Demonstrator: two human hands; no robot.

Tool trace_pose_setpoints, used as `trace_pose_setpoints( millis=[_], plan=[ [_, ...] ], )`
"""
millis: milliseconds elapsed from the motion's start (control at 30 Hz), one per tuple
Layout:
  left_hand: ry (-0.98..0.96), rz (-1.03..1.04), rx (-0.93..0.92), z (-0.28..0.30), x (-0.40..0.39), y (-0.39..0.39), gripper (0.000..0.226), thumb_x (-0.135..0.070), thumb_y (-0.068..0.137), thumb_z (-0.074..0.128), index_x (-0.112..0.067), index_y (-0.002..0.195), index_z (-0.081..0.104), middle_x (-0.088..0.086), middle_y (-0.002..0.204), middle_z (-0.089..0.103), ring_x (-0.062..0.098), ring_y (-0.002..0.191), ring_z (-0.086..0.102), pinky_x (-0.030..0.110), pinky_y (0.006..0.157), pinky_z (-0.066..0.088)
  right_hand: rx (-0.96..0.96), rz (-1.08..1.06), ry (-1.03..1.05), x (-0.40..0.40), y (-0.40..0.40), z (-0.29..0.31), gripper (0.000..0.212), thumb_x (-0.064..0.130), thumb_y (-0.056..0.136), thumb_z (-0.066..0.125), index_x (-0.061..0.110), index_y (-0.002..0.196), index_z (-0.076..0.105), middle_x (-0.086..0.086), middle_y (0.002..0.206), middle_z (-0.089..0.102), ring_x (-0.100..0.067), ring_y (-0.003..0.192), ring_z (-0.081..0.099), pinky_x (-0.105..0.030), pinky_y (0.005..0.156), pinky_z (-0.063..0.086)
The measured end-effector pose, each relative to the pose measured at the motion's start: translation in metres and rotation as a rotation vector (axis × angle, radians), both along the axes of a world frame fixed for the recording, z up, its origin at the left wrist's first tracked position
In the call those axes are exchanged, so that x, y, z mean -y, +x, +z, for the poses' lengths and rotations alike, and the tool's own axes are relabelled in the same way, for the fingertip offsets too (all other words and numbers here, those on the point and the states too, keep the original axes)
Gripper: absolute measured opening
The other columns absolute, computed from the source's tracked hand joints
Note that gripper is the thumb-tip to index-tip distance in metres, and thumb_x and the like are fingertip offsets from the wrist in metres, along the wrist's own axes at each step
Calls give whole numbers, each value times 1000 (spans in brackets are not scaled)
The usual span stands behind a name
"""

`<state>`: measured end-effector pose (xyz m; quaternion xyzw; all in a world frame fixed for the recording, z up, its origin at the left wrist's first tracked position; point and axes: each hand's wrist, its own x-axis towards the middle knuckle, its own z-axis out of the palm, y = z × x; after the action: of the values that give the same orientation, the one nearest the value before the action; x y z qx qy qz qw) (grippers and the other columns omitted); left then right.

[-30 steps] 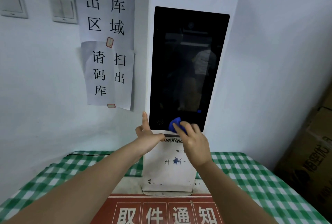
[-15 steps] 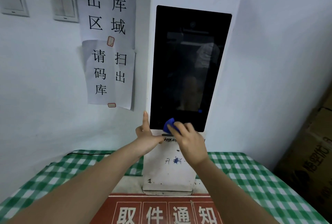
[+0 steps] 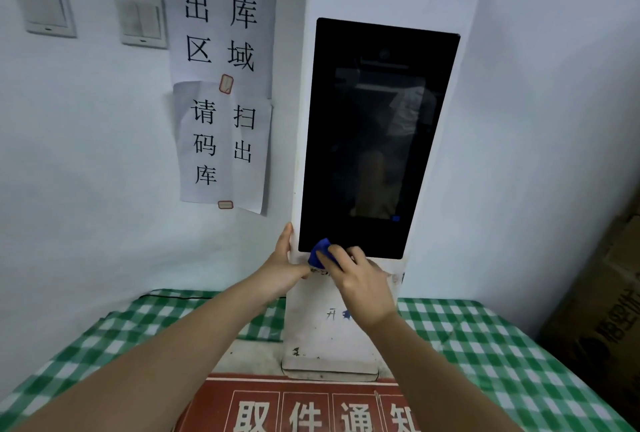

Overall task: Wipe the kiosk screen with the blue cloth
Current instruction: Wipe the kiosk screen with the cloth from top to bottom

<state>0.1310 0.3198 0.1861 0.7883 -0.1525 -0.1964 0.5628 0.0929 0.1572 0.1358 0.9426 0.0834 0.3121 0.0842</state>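
A tall white kiosk (image 3: pixel 325 334) stands on the table with a dark, switched-off screen (image 3: pixel 374 140) in its upper half. My right hand (image 3: pixel 360 286) presses a small bunched blue cloth (image 3: pixel 320 251) against the screen's bottom left corner, fingers curled over it. My left hand (image 3: pixel 284 265) holds the kiosk's left edge just below the screen, thumb across the front and a finger pointing up along the side.
A green-and-white checked cloth (image 3: pixel 491 348) covers the table. A red sign (image 3: pixel 311 407) lies in front of the kiosk. Paper notices (image 3: pixel 221 140) and two light switches (image 3: pixel 142 21) hang on the wall at left. A cardboard box (image 3: pixel 602 327) stands at right.
My right hand has slid the blue cloth leftward along the bottom edge of the screen, from near the middle to the bottom left corner. My left hand has stayed on the kiosk's edge.
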Motion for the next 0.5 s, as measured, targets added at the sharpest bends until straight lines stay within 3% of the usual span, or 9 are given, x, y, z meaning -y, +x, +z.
trace_pose_setpoints(
  millis=[100,267,500],
  plan=[
    [28,-5,-9,3,-3,-2,90,-8,91,53,-36,151,-8,-2,161,8,21,138,34,30,95,36,25,-14,1,-2,2,9,88,3,32,88,13,116,65,-2,107,59,-23,78,55,-26,41,44],
    [-9,-17,-6,3,0,-3,89,-4,91,49,-33,151,-10,-4,156,20,12,114,40,25,86,35,270,-87,166,-5,14,38,69,-14,52,72,12,116,66,-3,108,63,-21,77,54,-20,44,32],
    [40,-13,10,1,-6,0,88,-8,91,49,-40,150,-7,-4,161,7,23,140,31,31,95,37,20,32,-57,-13,5,5,81,0,36,83,12,114,65,-1,103,62,-23,77,55,-28,43,45]
  ],
)
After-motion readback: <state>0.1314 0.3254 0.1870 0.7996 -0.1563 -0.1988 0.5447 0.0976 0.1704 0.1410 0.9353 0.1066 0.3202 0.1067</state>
